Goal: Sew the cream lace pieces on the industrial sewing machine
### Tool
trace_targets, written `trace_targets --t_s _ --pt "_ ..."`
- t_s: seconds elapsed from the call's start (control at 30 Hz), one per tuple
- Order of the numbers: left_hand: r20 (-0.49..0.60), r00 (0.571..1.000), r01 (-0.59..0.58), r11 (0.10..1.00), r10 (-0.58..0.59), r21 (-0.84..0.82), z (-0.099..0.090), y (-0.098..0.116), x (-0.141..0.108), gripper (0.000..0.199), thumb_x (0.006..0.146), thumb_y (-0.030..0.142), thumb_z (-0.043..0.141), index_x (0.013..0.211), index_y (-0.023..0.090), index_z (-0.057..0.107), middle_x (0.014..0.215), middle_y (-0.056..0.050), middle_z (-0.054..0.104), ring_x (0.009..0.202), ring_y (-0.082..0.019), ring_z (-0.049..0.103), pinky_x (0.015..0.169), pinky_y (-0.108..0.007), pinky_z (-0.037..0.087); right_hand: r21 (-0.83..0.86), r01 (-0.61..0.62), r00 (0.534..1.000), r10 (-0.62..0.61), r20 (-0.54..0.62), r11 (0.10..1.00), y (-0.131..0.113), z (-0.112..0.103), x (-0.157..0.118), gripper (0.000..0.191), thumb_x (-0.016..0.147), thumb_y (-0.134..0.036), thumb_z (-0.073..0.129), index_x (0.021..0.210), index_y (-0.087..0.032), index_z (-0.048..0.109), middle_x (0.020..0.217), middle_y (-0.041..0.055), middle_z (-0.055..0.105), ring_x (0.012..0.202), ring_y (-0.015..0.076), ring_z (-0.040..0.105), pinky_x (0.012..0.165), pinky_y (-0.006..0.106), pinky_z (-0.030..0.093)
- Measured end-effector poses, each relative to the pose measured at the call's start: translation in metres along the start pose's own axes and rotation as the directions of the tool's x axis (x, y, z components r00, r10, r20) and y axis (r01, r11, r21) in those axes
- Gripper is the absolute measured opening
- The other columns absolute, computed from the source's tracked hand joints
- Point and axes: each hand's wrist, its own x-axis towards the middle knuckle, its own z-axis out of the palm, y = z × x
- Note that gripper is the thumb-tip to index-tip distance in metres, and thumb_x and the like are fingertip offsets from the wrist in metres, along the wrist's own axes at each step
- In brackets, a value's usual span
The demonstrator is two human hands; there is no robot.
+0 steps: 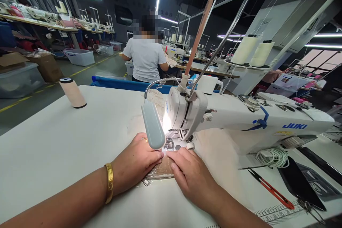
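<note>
Landmark: the white JUKI sewing machine (240, 121), its long arm running off to the right across the white counter (66, 142), needle head at its left end under a glaring lamp. Directly in front of the needle head lies a small tan, lace-like fabric piece (162, 169) with a thin, translucent edge, flat on the counter; its long axis looks to run left to right across the front of the machine, though most of it is covered. Left hand (135, 162), gold bangle on the wrist, lies flat, palm down, on the left part of the fabric, fingertips pointing toward the needle. Right hand (191, 174) lies flat on the right part, fingers angled in toward the left hand; the two sets of fingertips nearly meet just in front of the presser foot. Neither hand closes around anything: both grips are spread and pressing, pinning the fabric down. Both hands are about equally near the needle; the fabric sits under and between them, its far edge toward the needle. A grey oblong lamp head (153, 126) on a gooseneck hangs just left of the needle head, partly hiding the left fingers. Left of the machine and well apart stands a pale peach thread cone (72, 92), matte, upright. In front of the machine's right end lie red-handled thread snips (269, 188), a coil of white cord (272, 156) and a dark flat panel (299, 183). Behind the machine, a person in a white shirt (145, 57) stands at another station, back turned.
</note>
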Motion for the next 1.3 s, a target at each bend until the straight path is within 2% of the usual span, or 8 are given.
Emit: trace_targets --t_s 0.17,0.53,0.83,1.07,1.3 --pt "0.0 1.0 0.003 1.0 -0.003 -0.008 0.0 0.002 -0.001 0.036 0.109 0.012 0.043 0.1 0.024 0.076 0.095 -0.004 0.076 0.09 -0.021 0.068 0.085 -0.037 0.046 -0.021 0.042 0.999 -0.042 -0.01 0.999 0.0 0.001 0.0 0.04 0.096 0.0 0.049 0.124 -0.021 0.069 0.091 0.0059 0.06 0.085 0.0258 0.053 0.07 0.034 0.047" --pt "0.012 1.0 -0.005 1.0 0.005 -0.017 -0.001 0.0 0.0 0.033 0.107 0.01 0.046 0.1 0.025 0.074 0.093 -0.001 0.077 0.09 -0.021 0.069 0.088 -0.037 0.046 -0.053 0.015 1.0 -0.015 -0.002 0.999 -0.001 0.002 0.0 0.041 0.096 0.0 0.05 0.126 -0.021 0.07 0.087 0.0043 0.059 0.078 0.0241 0.051 0.067 0.033 0.044" --pt "-0.005 0.999 0.033 0.999 -0.033 0.015 0.001 -0.006 0.005 0.03 0.106 0.01 0.046 0.096 0.023 0.071 0.098 -0.003 0.077 0.096 -0.022 0.07 0.092 -0.038 0.048 -0.029 0.006 1.0 -0.007 -0.014 1.0 0.0 0.0 0.002 0.035 0.101 -0.006 0.047 0.124 -0.022 0.068 0.09 0.0043 0.064 0.077 0.0238 0.057 0.071 0.038 0.052" --pt "-0.033 0.998 0.049 0.998 -0.048 0.03 0.003 -0.012 0.009 0.019 0.102 0.01 0.053 0.098 0.021 0.068 0.106 -0.003 0.078 0.099 -0.024 0.071 0.091 -0.039 0.05 -0.012 -0.094 0.994 0.093 -0.051 0.996 0.007 -0.005 0.003 0.036 0.111 -0.019 0.041 0.145 -0.02 0.054 0.088 0.0042 0.068 0.071 0.0238 0.062 0.066 0.038 0.053" --pt "0.037 0.99 0.138 0.99 -0.138 0.018 0.003 -0.011 0.007 0.019 0.104 0.014 0.053 0.102 0.023 0.071 0.111 -0.004 0.078 0.106 -0.026 0.07 0.096 -0.042 0.052 0.061 -0.088 0.994 0.092 -0.054 0.994 0.006 -0.005 0.001 0.039 0.11 -0.022 0.043 0.148 -0.019 0.048 0.087 0.0018 0.067 0.082 0.0248 0.067 0.069 0.037 0.055"
